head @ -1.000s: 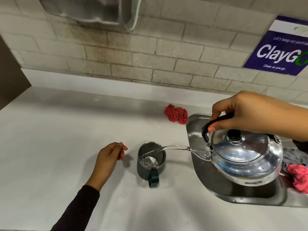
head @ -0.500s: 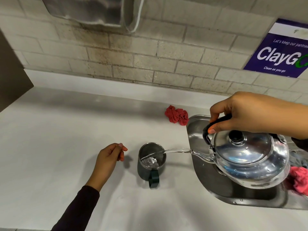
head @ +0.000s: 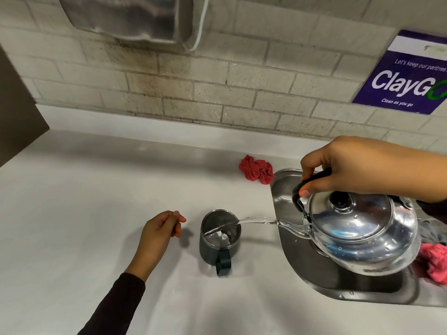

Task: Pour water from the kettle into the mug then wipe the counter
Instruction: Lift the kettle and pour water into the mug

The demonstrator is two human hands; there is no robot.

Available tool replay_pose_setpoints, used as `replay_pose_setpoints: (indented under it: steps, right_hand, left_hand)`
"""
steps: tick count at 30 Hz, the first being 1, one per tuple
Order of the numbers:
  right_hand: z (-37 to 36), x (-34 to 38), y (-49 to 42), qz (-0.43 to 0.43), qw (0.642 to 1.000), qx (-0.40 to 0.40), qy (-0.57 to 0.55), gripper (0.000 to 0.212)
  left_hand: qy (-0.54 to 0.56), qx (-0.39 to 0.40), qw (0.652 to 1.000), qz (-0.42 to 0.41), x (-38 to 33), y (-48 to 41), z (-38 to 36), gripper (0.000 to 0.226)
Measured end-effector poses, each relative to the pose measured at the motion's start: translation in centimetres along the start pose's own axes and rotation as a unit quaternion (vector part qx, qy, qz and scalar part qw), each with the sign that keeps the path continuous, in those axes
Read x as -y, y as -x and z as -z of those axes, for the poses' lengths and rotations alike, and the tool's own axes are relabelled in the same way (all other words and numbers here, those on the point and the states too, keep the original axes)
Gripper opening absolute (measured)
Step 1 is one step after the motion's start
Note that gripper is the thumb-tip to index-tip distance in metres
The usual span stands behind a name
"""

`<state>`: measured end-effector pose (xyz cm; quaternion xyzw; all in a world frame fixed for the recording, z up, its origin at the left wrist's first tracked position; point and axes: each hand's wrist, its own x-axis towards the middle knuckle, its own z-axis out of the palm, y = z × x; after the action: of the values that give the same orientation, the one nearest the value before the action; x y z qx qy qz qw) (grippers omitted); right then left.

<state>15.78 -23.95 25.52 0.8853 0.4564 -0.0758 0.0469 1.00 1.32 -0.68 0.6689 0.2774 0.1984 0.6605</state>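
While your right hand [head: 358,165], fingers wrapped tight on the handle, tips the kettle [head: 362,234] over the sink [head: 287,182] w/ the stream landing in the mug [head: 219,238] just left of the sink, hold tilt steady, ease back before brim; left hand [head: 158,232] loosely curled, empty, beside mug.

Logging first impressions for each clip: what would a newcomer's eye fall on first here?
The shiny steel kettle, tilted over the sink in the right hand, sending a clear stream of water into the dark mug on the white counter. Next, the crumpled red cloth by the sink's back corner.
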Motion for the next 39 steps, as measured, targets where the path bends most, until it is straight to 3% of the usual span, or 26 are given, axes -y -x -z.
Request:
replay_pose_setpoints:
  steps: [39]
  right_hand:
    - [0.57,-0.36,-0.71,0.016,0.999,0.0,0.029,0.031]
  left_hand:
    - [-0.017,0.006,1.0,-0.007,0.35,-0.56,-0.1,0.039]
